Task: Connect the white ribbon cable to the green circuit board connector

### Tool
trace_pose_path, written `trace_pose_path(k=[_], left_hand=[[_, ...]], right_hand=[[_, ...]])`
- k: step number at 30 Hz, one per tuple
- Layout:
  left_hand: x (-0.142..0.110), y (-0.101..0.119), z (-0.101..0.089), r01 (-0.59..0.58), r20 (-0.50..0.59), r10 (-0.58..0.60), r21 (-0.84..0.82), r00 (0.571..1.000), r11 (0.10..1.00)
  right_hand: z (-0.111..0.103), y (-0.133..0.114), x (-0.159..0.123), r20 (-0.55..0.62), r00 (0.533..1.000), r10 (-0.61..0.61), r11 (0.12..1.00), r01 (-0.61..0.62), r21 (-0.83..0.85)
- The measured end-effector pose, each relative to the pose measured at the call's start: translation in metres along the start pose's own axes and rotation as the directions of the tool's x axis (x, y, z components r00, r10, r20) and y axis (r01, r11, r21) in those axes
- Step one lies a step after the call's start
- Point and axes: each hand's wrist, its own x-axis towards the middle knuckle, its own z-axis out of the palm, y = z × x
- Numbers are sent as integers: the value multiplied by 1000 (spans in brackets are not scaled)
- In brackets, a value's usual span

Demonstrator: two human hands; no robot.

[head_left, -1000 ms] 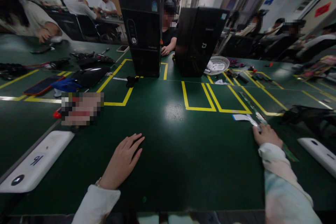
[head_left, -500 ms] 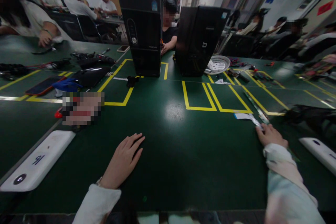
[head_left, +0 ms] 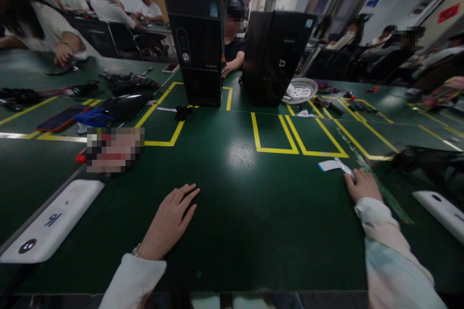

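Observation:
My left hand (head_left: 169,222) lies palm down on the green table (head_left: 253,231), fingers stretched out and nothing in them. On the right, the fingers of my right hand (head_left: 363,186) are closed over one end of a white ribbon cable (head_left: 330,165). The cable's other end is blue-tipped and points left, and the part under my fingertips is hidden. Just to the right of this hand, a long narrow green circuit board strip (head_left: 397,203) lies slanting across the table.
Two black computer towers (head_left: 197,53) (head_left: 277,58) stand at the far side, a person behind them. A white basket (head_left: 302,91) sits beside the right tower. White devices (head_left: 54,222) (head_left: 440,212) flank my arms. Yellow tape marks (head_left: 277,150) cross the table; cables (head_left: 126,82) lie left.
My right hand shifts slightly right, then back left, and the ribbon cable moves with it. More of the circuit board strip now shows beside the hand. My left hand stays put.

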Motion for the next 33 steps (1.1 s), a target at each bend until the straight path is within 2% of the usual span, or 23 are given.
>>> trace_pose_path(k=[4, 10, 13, 16, 18, 20, 25, 28, 31, 33], left_hand=[[1, 1, -1, -5, -19, 5, -8, 1000, 1000], [2, 1, -1, 6, 1, -6, -2, 1000, 1000], [1, 1, 0, 8, 20, -9, 5, 1000, 1000], [1, 0, 1, 14, 29, -14, 14, 999, 1000], [1, 0, 1, 11, 25, -11, 14, 1000, 1000], [1, 0, 1, 6, 15, -6, 9, 1000, 1000], [1, 1, 0, 12, 12, -12, 6, 1000, 1000], [0, 0, 2, 12, 7, -12, 8, 1000, 1000], [0, -2, 4, 1, 0, -1, 7, 1000, 1000], [0, -3, 4, -9, -5, 9, 7, 1000, 1000]], right_hand=[[-4, -34, 9, -47, 993, -104, 990, 108, 89], [-12, -114, 13, -150, 950, -274, 936, 300, 186], [-15, -155, -1, -193, 914, -356, 896, 393, 207], [-21, -187, -28, -220, 868, -445, 840, 490, 235], [-26, -203, -52, -242, 816, -524, 765, 576, 287], [-33, -216, -78, -259, 742, -619, 655, 669, 351], [-59, -239, -142, -219, 497, -840, 381, 827, 413], [-76, -245, -174, -185, 382, -905, 269, 854, 446], [-89, -246, -194, -152, 316, -937, 207, 848, 489], [-94, -245, -199, -134, 304, -943, 199, 840, 505]])
